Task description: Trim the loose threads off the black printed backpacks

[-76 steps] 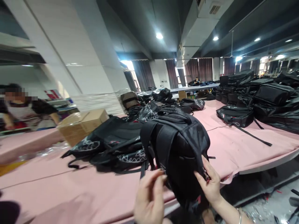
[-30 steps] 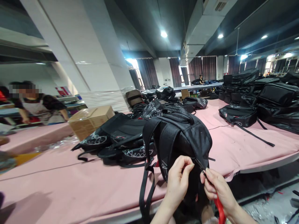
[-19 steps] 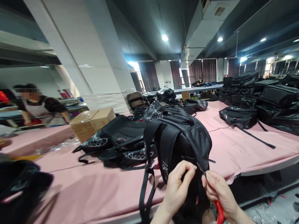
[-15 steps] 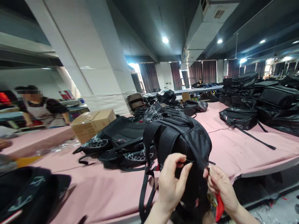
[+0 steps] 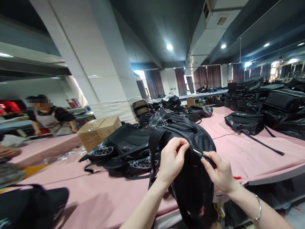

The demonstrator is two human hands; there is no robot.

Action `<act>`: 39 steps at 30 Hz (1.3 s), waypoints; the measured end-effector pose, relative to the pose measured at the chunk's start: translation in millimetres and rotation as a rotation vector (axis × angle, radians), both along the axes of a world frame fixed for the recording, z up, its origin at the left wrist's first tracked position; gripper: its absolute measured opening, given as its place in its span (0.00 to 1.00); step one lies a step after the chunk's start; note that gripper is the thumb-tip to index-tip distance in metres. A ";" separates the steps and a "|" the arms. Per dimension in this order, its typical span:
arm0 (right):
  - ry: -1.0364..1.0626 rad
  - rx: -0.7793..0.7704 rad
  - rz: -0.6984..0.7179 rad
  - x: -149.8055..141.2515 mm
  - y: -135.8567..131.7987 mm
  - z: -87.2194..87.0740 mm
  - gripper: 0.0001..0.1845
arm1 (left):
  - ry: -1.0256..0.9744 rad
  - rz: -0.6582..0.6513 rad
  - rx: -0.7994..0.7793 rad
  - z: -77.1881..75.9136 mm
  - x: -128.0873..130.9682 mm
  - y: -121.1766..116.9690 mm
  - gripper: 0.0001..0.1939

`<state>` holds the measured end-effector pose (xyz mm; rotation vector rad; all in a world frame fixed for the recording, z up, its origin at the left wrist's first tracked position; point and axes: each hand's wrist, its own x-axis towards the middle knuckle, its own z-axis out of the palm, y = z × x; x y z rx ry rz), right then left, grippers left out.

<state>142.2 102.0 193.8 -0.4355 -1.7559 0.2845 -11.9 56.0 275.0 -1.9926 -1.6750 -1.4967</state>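
While my left hand (image 5: 173,156) pinches — on what, I can't tell — by the black backpack (image 5: 190,187) at the near table edge (image 5: 114,194), my right hand (image 5: 220,171) grips a silver-tipped tool (image 5: 198,152), seemingly for fine work next needing steadiness.

It's dim under the dark ceiling (image 5: 147,22), though a lamp (image 5: 169,47) flares near twelve o'clock and a window (image 5: 141,75) glows bluish-white towards eleven. Soft shadows lie on the cloth (image 5: 107,190) at seven. The black bag (image 5: 193,181) at five swallows detail. Around nine things blur; at ten the pillar (image 5: 81,47) leans, stretched.
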 end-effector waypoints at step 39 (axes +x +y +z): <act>0.165 -0.361 0.085 -14.3 25.1 10.3 0.10 | 0.436 0.169 -0.147 36.8 5.3 35.1 0.07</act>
